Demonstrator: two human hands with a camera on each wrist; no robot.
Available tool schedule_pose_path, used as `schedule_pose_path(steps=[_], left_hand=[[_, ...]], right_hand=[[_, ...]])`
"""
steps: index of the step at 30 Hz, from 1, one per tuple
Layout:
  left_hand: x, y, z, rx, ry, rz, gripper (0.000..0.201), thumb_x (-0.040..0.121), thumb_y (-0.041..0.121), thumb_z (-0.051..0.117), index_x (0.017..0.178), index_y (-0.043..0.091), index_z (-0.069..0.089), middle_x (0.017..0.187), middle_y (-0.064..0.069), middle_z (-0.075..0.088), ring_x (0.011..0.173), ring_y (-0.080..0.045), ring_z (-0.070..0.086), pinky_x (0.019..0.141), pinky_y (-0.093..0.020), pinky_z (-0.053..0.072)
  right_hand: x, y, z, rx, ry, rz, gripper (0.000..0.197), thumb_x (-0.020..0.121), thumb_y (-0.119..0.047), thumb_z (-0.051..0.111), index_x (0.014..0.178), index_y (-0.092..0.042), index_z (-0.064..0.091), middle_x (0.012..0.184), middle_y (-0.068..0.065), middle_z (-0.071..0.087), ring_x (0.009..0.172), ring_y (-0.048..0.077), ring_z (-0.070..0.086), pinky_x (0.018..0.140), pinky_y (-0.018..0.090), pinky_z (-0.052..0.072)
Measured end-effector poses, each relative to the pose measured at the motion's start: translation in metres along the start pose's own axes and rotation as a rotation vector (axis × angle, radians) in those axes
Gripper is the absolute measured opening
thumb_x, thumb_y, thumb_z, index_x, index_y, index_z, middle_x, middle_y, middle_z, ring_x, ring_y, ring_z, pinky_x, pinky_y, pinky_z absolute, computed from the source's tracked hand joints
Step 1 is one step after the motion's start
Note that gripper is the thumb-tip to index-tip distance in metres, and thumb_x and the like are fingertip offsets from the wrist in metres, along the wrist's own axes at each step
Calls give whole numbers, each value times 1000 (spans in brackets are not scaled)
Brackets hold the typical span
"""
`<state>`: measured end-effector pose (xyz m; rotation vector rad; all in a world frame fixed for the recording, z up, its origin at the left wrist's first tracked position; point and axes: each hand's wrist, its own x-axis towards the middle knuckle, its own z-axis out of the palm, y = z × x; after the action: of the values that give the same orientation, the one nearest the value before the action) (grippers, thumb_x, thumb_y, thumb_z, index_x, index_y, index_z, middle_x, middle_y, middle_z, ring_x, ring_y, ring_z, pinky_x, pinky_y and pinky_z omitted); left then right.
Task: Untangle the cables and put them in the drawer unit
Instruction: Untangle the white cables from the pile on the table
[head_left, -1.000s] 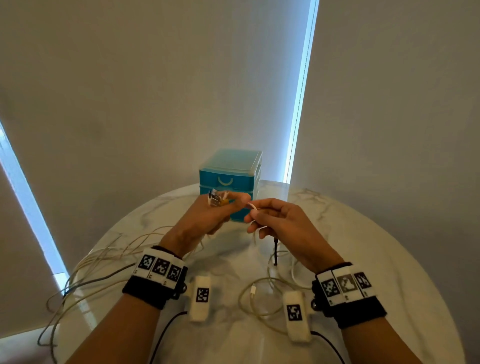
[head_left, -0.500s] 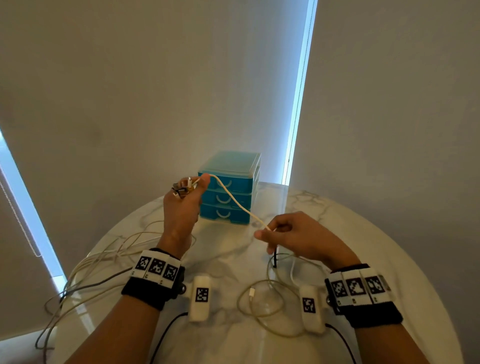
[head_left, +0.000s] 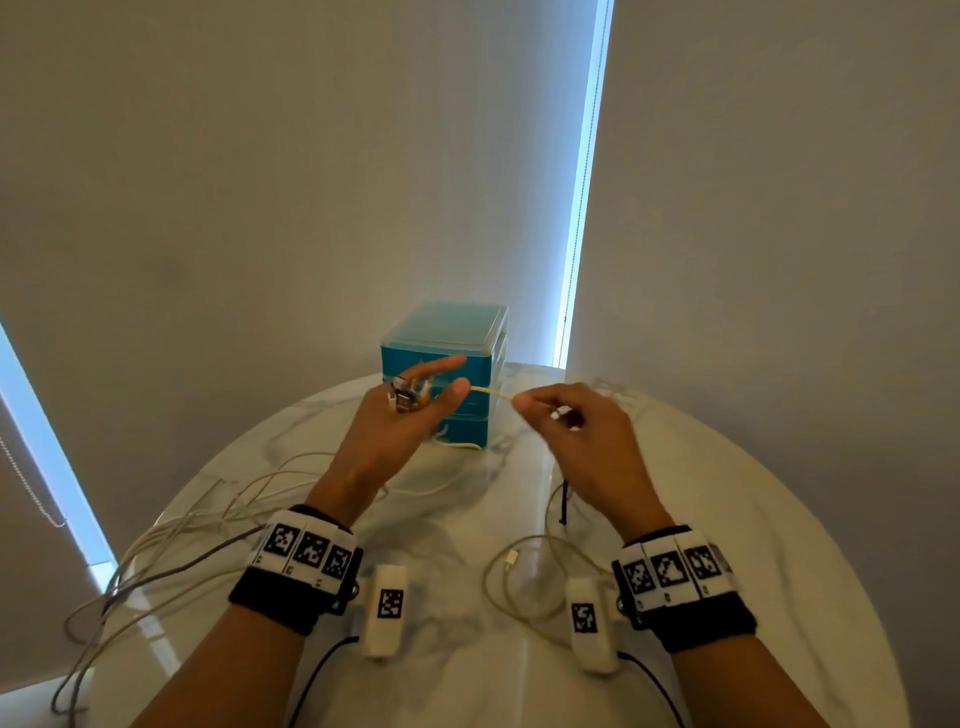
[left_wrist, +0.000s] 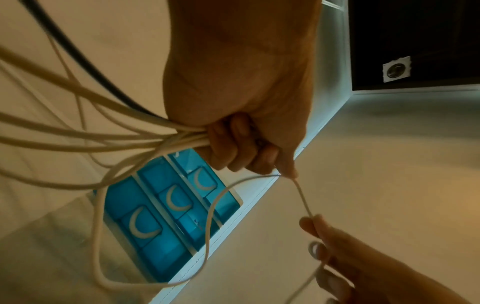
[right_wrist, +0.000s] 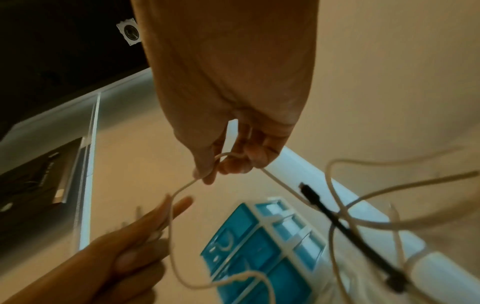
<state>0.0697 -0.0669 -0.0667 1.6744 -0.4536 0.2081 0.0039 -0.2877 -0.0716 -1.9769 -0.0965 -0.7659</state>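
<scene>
The blue drawer unit (head_left: 447, 332) stands at the table's far side with all three drawers closed (left_wrist: 161, 216). In front of it my left hand (head_left: 436, 387) grips a bundle of cream cables (left_wrist: 103, 131) just behind their plugs (head_left: 405, 397), index finger stretched out. One thin white cable (head_left: 491, 392) runs taut from my left thumb to my right hand (head_left: 535, 405), which pinches it between thumb and fingertips (right_wrist: 207, 174). The rest of the bundle trails off the table's left edge (head_left: 171, 540).
The round marble table (head_left: 727, 545) carries a loose cream cable loop (head_left: 519, 587) with a white plug near my right wrist. A black cable (head_left: 563, 499) hangs below my right hand. Grey walls and a bright window slit (head_left: 582, 208) stand behind.
My right hand rose and slid along the white cable toward my left hand, so the stretch between them is much shorter. My left hand shifted right, in front of the drawer unit.
</scene>
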Motion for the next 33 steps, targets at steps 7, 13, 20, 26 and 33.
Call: schedule_pose_path(steps=[7, 13, 20, 26, 33], left_hand=[[-1, -4, -7, -69, -4, -4, 41, 101, 55, 64, 97, 19, 82, 56, 16, 52, 49, -2, 40, 47, -18, 33], [13, -9, -31, -548, 271, 41, 29, 106, 47, 63, 97, 24, 78, 57, 8, 33, 45, -7, 23, 39, -22, 19], [20, -21, -56, -736, 545, -29, 27, 105, 51, 63, 103, 27, 74, 64, 7, 34, 47, -4, 27, 39, -20, 22], [20, -18, -56, -738, 636, -32, 28, 105, 53, 62, 103, 28, 75, 62, 9, 38, 47, -3, 28, 40, -20, 22], [20, -21, -72, -763, 771, -32, 28, 104, 54, 62, 103, 29, 75, 59, 11, 44, 45, -2, 31, 40, -20, 23]], right_hand=[[0, 3, 6, 18, -132, 36, 14, 95, -46, 78, 103, -34, 79, 93, -13, 76, 69, -2, 64, 67, 15, 52], [-2, 26, 1, -407, -594, 254, 34, 101, -56, 66, 96, -24, 77, 89, -3, 81, 55, 4, 68, 73, 29, 59], [8, 32, -19, -271, -207, 271, 21, 100, -43, 72, 99, -22, 74, 97, -5, 77, 64, 9, 69, 62, 22, 49], [2, 23, -27, -258, -570, 297, 13, 105, -22, 68, 108, -23, 81, 97, -5, 78, 77, 7, 70, 63, 19, 54], [9, 32, -37, -137, -244, 178, 17, 95, -12, 79, 98, -29, 82, 93, -2, 79, 82, 13, 74, 80, 22, 53]])
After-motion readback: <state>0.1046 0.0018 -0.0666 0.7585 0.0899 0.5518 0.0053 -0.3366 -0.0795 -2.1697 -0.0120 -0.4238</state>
